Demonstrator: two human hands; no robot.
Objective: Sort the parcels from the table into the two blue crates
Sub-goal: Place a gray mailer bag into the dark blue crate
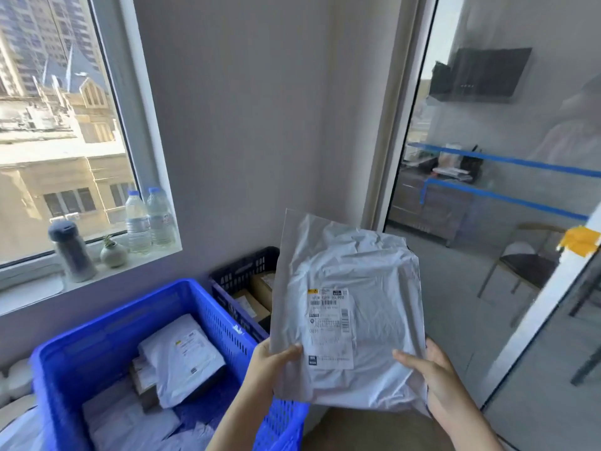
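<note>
One grey plastic parcel [351, 307] is held upright in the air, label toward the camera, just right of the bright blue crate [107, 320] and in front of the dark blue crate [240, 271]. The left hand [270, 366] pinches its lower left edge, thumb in front and fingers behind. The right hand [439, 385] grips the lower right corner the same way. The bright crate holds white mailers [182, 356].

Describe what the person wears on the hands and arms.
Nothing worn shows. The left hand and right hand are bare, without gloves, and neither wrist carries a watch or bracelet. No sleeve comes into view above the picture's lower edge.
</note>
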